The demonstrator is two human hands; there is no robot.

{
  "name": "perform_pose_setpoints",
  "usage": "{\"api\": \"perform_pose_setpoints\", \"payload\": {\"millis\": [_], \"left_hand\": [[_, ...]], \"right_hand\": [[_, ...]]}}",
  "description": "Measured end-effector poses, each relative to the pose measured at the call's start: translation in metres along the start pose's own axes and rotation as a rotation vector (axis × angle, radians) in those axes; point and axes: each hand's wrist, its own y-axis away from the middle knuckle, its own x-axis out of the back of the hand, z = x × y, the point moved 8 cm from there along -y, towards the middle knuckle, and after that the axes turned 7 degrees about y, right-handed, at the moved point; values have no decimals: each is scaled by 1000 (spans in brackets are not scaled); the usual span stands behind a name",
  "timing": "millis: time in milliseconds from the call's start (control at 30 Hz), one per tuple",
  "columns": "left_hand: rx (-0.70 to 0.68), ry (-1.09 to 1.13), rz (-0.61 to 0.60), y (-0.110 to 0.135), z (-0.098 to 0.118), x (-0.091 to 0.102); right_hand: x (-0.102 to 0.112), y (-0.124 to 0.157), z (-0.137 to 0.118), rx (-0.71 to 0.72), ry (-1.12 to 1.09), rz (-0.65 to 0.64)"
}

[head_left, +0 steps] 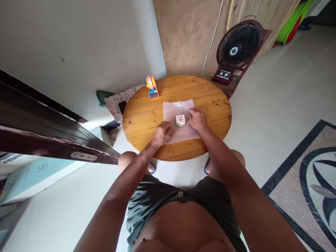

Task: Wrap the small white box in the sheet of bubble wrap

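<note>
A small cream-white box with a red mark [180, 120] sits near the middle of a flat sheet of bubble wrap [178, 135] on a round wooden table [143, 120]. At the sheet's left edge is my left hand [162, 134], its fingers curled in on the plastic. My right hand [197, 119] is at the opposite edge, just right of the box, with bent fingers pinching the wrap. Neither hand touches the box. Parts of the sheet under both hands are hidden.
An orange and blue tape dispenser [152, 86] stands at the table's back left. Behind the table on the right is a dark red fan [237, 49]. A dark wooden frame [52, 129] rises at the left, and printed cardboard [115, 105] lies beside the table.
</note>
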Motion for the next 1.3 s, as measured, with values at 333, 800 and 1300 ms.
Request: {"api": "perform_pose_setpoints", "payload": {"millis": [333, 800, 1300], "left_hand": [[-204, -295, -30, 9, 16, -2], [-325, -331, -170, 40, 37, -28], [-346, -281, -157, 31, 35, -21]], "right_hand": [[-2, 4, -2, 0, 22, -23], [2, 6, -6, -5, 36, -57], [2, 12, -9, 124, -10, 7]]}}
